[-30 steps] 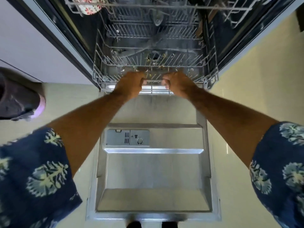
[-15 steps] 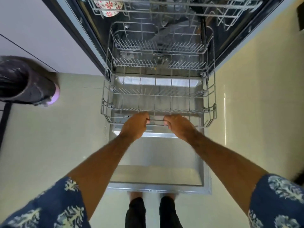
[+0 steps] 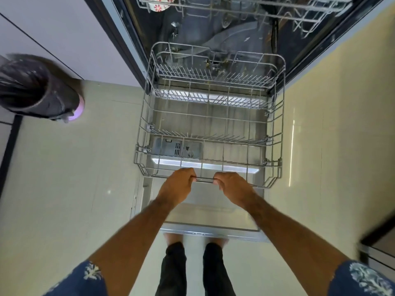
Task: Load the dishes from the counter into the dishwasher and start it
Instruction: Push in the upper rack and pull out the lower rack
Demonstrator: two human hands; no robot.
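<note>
Left hand (image 3: 177,184): fingers curled round the front bar of the lower rack (image 3: 210,116).
Right hand (image 3: 233,185): gripping the same bar, just beside the left.
Lower rack: over the open dishwasher door (image 3: 210,228), holding no dishes.
Upper rack (image 3: 245,7): a flowered cup (image 3: 157,4) at its left.

Place: a home kitchen.
Appliance: a built-in dishwasher with a dark tub (image 3: 245,37) at the top of the frame, its steel-lined door (image 3: 213,212) folded down at centre.
Rack: an empty grey wire lower rack (image 3: 210,116) over the door.
Crockery: a white cup with red flowers (image 3: 158,5) in the upper rack, top edge.
Cabinetry: plain white cabinet fronts (image 3: 59,35), upper left.
Floor: glossy pale cream tiles (image 3: 64,189).
Bin: a bin lined with a dark bag (image 3: 32,88), left edge.
</note>
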